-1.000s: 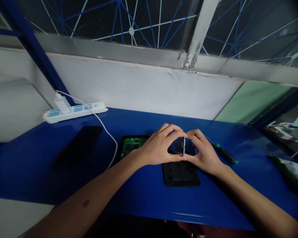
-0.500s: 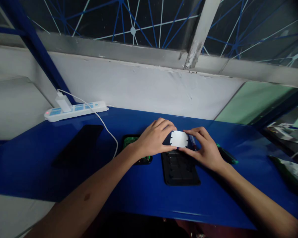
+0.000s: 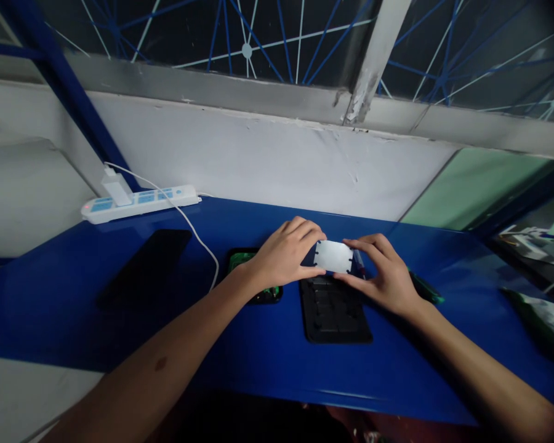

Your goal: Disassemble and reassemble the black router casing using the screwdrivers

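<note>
A small white plate with dark notches [image 3: 333, 256] is held between my two hands, above the far end of a black plastic tray-like cover [image 3: 337, 314]. My left hand [image 3: 289, 252] pinches its left edge between thumb and fingers. On the opposite edge, my right hand [image 3: 383, 271] grips with its thumb below and fingers above. Partly hidden under my left hand and wrist is a black case with a green circuit board [image 3: 272, 296] inside. A pen-like thing [image 3: 359, 261] lies just behind the right fingers.
A white power strip [image 3: 143, 204] with a plugged-in charger [image 3: 117, 186] stands at the back left, its white cable [image 3: 198, 237] trailing forward. A dark flat panel [image 3: 145, 267] lies on the blue table [image 3: 268, 363]. Right of my hand is a dark green-edged object [image 3: 425, 288].
Both hands keep hold of the white plate, which now tilts slightly and catches the light differently. The whole view has shifted a little; the other things lie as before.
</note>
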The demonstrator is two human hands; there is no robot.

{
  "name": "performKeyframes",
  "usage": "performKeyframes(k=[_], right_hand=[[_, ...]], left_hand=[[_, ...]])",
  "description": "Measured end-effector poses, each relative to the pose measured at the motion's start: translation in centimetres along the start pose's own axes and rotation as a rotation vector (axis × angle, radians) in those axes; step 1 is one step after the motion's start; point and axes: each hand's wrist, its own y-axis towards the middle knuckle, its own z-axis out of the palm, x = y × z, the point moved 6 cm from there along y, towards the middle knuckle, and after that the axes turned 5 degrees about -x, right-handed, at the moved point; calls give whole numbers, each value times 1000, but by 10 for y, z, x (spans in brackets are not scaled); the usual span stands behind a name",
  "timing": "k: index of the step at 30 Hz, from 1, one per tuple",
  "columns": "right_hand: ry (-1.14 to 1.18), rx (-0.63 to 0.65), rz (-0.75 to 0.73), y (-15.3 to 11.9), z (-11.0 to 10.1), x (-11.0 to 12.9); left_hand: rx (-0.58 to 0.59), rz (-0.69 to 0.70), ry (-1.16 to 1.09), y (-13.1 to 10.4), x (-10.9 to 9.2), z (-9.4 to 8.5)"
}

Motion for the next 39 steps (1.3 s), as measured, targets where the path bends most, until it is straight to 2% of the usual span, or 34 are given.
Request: performKeyframes(k=[7, 17, 20, 25, 28, 34, 39], right_hand=[[26, 6, -73, 1, -2, 9], [45, -22, -140, 2, -7, 28], [88, 2, -102, 1, -5, 24], [140, 86, 20, -2, 4, 9], [133, 138, 39, -3, 11, 8], [169, 103, 21, -2, 12, 16], [117, 131, 30, -3, 14, 9]], left_hand=[[72, -4, 37, -2, 2, 7], [41, 56, -35, 0, -27, 6], [16, 20, -107, 0, -27, 5], [-37, -116, -284, 2, -18, 0], [-70, -165, -352, 2, -14, -2], [-73, -129, -422, 2, -21, 0], [-37, -104, -377, 2, -19, -3]])
